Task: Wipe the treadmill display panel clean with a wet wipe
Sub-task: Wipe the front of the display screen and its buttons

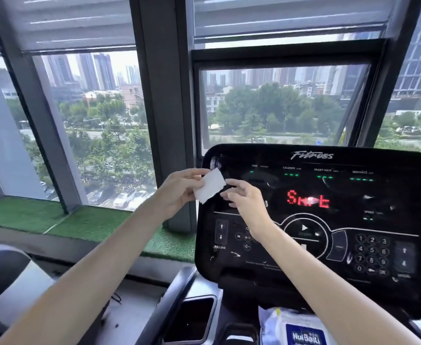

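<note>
The treadmill's grey console tray [200, 288] carried the things. A pack of wipes [301, 332] with a blue label lay on it, well below the gripped wet wipe [210, 185] and to its right. A dark rectangular recess [192, 319] sat almost straight below the grip.

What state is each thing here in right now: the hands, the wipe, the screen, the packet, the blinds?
Wet wipe: folded, held up before the panel's left edge.
Left hand: pinches the wipe's left side.
Right hand: fingertips at the wipe's right edge; contact unclear.
Display panel: lit, with red letters and green dashes.
Wipes packet: lying below the panel; unclear whether open.
Blinds: partly raised.
</note>
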`<control>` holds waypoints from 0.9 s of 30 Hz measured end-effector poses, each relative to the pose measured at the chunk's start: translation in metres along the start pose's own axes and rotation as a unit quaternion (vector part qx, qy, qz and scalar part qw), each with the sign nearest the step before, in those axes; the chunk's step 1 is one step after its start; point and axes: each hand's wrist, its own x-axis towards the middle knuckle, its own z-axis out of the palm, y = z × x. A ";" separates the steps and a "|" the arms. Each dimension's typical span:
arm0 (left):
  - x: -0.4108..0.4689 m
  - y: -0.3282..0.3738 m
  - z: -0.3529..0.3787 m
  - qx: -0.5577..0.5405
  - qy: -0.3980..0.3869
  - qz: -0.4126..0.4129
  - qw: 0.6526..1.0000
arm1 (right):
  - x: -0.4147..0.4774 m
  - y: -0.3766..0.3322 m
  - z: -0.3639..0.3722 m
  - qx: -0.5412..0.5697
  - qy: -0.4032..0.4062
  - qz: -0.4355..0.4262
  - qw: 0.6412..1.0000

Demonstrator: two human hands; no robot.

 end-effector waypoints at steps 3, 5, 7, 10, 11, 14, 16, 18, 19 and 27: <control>-0.001 -0.002 0.015 -0.009 -0.036 -0.020 0.999 | 0.001 -0.009 -0.009 0.197 -0.019 0.087 0.976; 0.001 -0.006 0.025 0.004 -0.019 -0.018 1.000 | -0.002 -0.010 -0.018 0.226 -0.019 0.092 0.970; 0.001 -0.008 0.037 0.018 -0.001 -0.006 1.000 | -0.004 -0.007 -0.030 0.234 -0.019 0.090 0.968; -0.001 -0.011 0.056 0.032 0.005 0.002 0.999 | -0.005 -0.005 -0.045 0.243 -0.012 0.093 0.965; -0.001 -0.013 0.063 0.048 0.014 0.011 0.999 | -0.005 -0.005 -0.049 0.245 0.000 0.092 0.965; 0.000 -0.017 0.082 0.203 0.119 0.113 0.965 | -0.006 -0.004 -0.061 0.249 0.039 0.081 0.964; 0.000 -0.017 0.097 0.214 0.103 0.142 0.961 | -0.007 -0.004 -0.069 0.245 0.047 0.070 0.966; -0.001 -0.017 0.113 0.173 0.031 0.106 0.979 | -0.009 -0.003 -0.075 0.251 0.043 0.061 0.965; 0.000 -0.019 0.119 0.156 0.014 0.091 0.983 | -0.010 -0.002 -0.078 0.250 0.041 0.058 0.966; 0.008 -0.025 0.133 0.003 -0.010 -0.016 1.000 | -0.011 0.006 -0.100 0.229 0.029 0.029 0.973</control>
